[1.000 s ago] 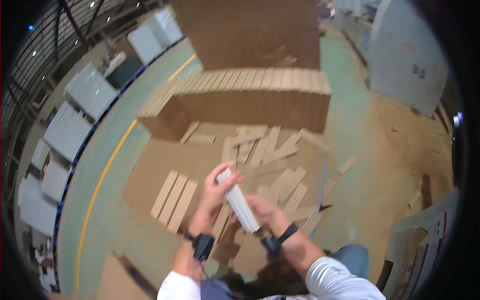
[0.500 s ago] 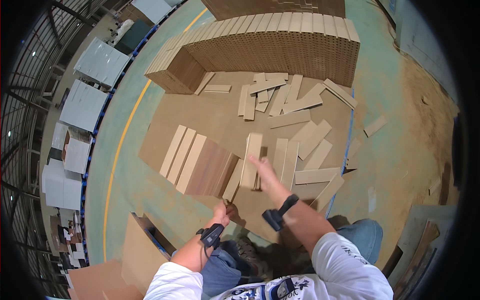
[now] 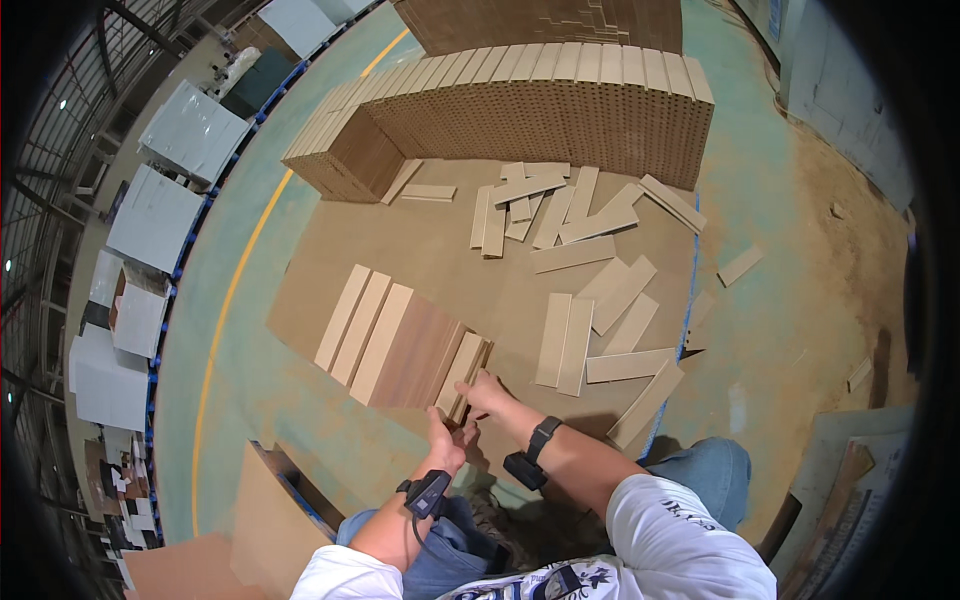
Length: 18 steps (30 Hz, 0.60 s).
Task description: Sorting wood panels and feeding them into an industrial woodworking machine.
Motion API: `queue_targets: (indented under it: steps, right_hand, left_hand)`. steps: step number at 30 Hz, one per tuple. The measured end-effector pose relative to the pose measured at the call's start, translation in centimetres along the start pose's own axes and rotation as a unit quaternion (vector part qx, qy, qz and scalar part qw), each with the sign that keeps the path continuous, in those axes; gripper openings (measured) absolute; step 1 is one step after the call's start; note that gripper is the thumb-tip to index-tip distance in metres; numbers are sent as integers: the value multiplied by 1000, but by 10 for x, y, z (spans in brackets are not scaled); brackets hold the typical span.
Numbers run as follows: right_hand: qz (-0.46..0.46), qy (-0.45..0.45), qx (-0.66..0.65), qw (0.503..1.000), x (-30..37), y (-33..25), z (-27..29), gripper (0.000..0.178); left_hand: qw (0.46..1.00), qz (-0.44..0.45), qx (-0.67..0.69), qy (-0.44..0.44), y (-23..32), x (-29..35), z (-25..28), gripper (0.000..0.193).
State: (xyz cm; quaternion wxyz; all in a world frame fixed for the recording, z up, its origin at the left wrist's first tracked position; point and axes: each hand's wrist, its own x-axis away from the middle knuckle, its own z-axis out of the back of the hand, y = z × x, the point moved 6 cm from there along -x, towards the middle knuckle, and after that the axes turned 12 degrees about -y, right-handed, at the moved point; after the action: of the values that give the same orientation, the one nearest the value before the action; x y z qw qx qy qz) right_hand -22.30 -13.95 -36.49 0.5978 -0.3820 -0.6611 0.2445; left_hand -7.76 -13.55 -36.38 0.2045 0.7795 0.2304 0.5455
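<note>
Since the frame half a second ago, the right hand [image 3: 485, 393] has swung left, bringing the board it carried in to the narrow pale boards [image 3: 463, 367] close by the left hand [image 3: 447, 440]; the view has also shifted slightly.

Head view: the right grip appears to pinch the near end of the narrow pale boards. The left grip sits just below with bent fingers, at the same end; whether it pinches anything or only steadies, I cannot tell. Trouble, as I judge it, would come from uneven pressure between the two hands: the far end, with no hand on it, could swing out of line, or the pieces could slide over each other. A hard push leftward might shift the brown-faced block [image 3: 415, 345] beside them, and fingertips could be nipped between edges.

These narrow pale boards lie just beyond the grip, slanting away from it, light tan on the upper face with darker edges showing at the right. Fingers hide their near end. Similar loose boards [image 3: 566, 345] lie scattered to the right of the grip and farther off, all on a brown sheet [image 3: 300, 305], with a long wall of stacked boards [image 3: 540, 120] well beyond.
</note>
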Motion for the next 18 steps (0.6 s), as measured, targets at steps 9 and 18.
queue_targets:
  steps: [9,18]
  right_hand:
    - [145,214,225,939,-1,-37,66,56]
    - [99,-5,160,982,-29,-31,55,61]
  left_hand:
    - [997,-38,55,32,8,-11,7,47]
    - [997,-62,34,-28,22,-4,-6,17]
